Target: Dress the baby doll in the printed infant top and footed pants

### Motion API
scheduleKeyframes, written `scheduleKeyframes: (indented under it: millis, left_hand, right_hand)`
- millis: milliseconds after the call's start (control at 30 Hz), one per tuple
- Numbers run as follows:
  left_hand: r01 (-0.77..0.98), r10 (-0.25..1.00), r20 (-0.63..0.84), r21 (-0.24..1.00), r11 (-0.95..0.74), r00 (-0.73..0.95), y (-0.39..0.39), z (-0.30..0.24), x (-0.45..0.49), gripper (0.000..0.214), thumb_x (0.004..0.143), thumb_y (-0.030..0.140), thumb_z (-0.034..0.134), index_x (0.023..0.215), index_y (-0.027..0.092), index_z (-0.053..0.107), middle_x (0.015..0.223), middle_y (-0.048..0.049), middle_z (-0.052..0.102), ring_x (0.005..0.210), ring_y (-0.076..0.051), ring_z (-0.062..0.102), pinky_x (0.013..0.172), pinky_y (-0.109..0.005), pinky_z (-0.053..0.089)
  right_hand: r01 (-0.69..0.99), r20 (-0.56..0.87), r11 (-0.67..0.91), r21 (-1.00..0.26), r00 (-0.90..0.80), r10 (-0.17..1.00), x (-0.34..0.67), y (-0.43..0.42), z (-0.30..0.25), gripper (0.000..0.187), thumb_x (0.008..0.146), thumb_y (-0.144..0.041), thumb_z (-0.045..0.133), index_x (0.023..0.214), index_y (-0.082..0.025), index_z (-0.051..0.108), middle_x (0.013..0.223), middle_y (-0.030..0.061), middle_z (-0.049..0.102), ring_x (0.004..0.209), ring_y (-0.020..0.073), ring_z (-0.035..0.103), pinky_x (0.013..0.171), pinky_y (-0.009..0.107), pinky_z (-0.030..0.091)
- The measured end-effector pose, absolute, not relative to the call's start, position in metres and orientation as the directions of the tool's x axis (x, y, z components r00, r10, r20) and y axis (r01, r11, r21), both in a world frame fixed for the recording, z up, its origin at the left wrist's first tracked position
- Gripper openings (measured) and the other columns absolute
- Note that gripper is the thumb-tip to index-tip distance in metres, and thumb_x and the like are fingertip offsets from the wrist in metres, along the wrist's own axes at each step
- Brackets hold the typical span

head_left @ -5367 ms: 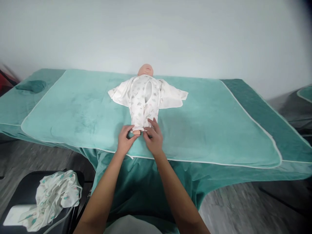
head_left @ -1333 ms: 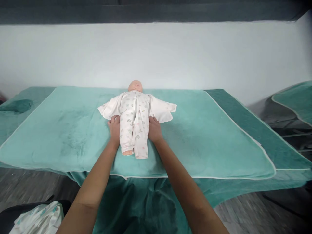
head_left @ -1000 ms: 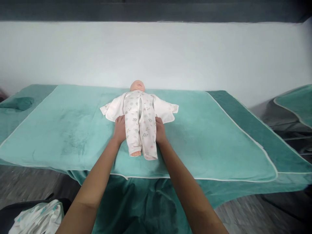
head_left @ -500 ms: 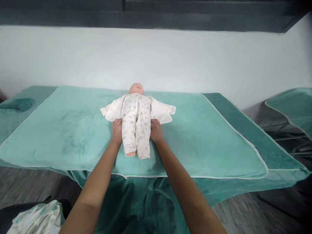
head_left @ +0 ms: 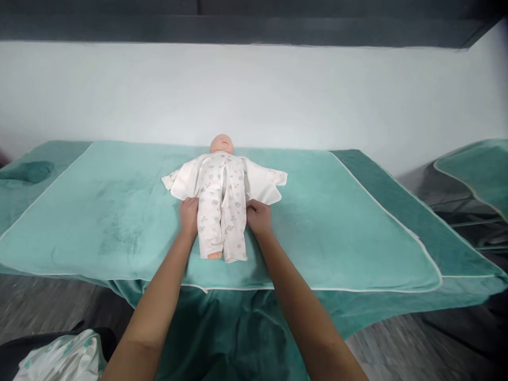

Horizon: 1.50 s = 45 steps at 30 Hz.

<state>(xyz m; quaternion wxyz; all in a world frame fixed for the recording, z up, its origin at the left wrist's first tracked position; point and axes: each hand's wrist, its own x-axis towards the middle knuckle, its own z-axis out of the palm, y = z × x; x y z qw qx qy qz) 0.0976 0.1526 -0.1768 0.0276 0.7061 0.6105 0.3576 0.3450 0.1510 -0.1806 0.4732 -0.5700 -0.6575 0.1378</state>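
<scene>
A baby doll (head_left: 221, 143) lies on its back on the green padded table, dressed in a white printed baby outfit (head_left: 222, 201). The sleeves spread to both sides, and one foot shows at a trouser-leg opening. My left hand (head_left: 189, 217) is closed at the outfit's left edge, by the hip, its fingertips partly hidden by the cloth. On the other side, my right hand (head_left: 259, 217) has its fingers curled on the outfit's right edge, just below the jacket flap. The doll's arms and other foot are hidden by the clothing.
A light green mat (head_left: 337, 227) with white piping covers the table. A small green pillow (head_left: 27, 171) lies at the far left. White printed cloth (head_left: 63, 355) sits at the lower left. Another green-covered surface (head_left: 484, 169) stands at the right, with a white wall (head_left: 254, 95) behind.
My right hand has shifted slightly right and down, its fingers more curled. My left hand has moved slightly down. The jacket flap and trouser legs have shifted slightly downward.
</scene>
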Motion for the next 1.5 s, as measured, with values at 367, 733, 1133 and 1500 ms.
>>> scheduleKeyframes:
  millis: [367, 733, 1133, 1500]
  left_hand:
    - [0.813, 0.811, 0.427, 0.573, 0.099, -0.4, 0.18, -0.163, 0.038, 0.027, 0.088, 0.03, 0.061, 0.11, 0.018, 0.071, 0.109, -0.0134, 0.069, 0.112, -0.033, 0.059, 0.105, -0.049, 0.044]
    - [0.842, 0.791, 0.397, 0.473, 0.258, -0.465, 0.181, -0.159, 0.048, 0.04, 0.088, 0.036, 0.065, 0.123, 0.015, 0.064, 0.125, -0.019, 0.063, 0.122, -0.04, 0.052, 0.102, -0.055, 0.042]
    - [0.765, 0.775, 0.429, 0.635, 0.106, -0.464, 0.177, -0.163, 0.04, 0.036, 0.093, 0.021, 0.049, 0.125, 0.018, 0.064, 0.116, -0.0141, 0.066, 0.11, -0.029, 0.062, 0.098, -0.044, 0.047]
    - [0.695, 0.797, 0.33, 0.703, 0.151, -0.506, 0.175, -0.162, 0.041, 0.029, 0.098, 0.039, 0.047, 0.112, 0.02, 0.065, 0.1, -0.0101, 0.073, 0.091, -0.027, 0.066, 0.087, -0.039, 0.046]
  right_hand:
    - [0.623, 0.146, -0.197, -0.757, 0.455, 0.879, 0.443, 0.207, -0.158, 0.033, 0.075, -0.04, 0.069, 0.098, -0.016, 0.07, 0.101, 0.0151, 0.069, 0.1, 0.0321, 0.06, 0.097, 0.053, 0.045]
    - [-0.092, 0.067, 0.058, -0.994, -0.098, 0.993, 0.364, 0.233, -0.057, 0.035, 0.085, -0.044, 0.066, 0.112, -0.022, 0.074, 0.103, 0.0055, 0.073, 0.083, 0.0192, 0.066, 0.071, 0.033, 0.054]
    - [0.715, 0.502, 0.531, -0.456, -0.287, 0.816, 0.302, 0.141, -0.095, 0.04, 0.096, -0.026, 0.057, 0.136, -0.024, 0.057, 0.123, 0.0118, 0.065, 0.114, 0.0296, 0.062, 0.095, 0.045, 0.051]
    - [0.633, 0.477, 0.333, -0.699, 0.066, 0.877, 0.342, 0.146, -0.164, 0.041, 0.086, -0.021, 0.054, 0.126, -0.02, 0.062, 0.122, 0.0149, 0.062, 0.11, 0.0284, 0.061, 0.093, 0.046, 0.053]
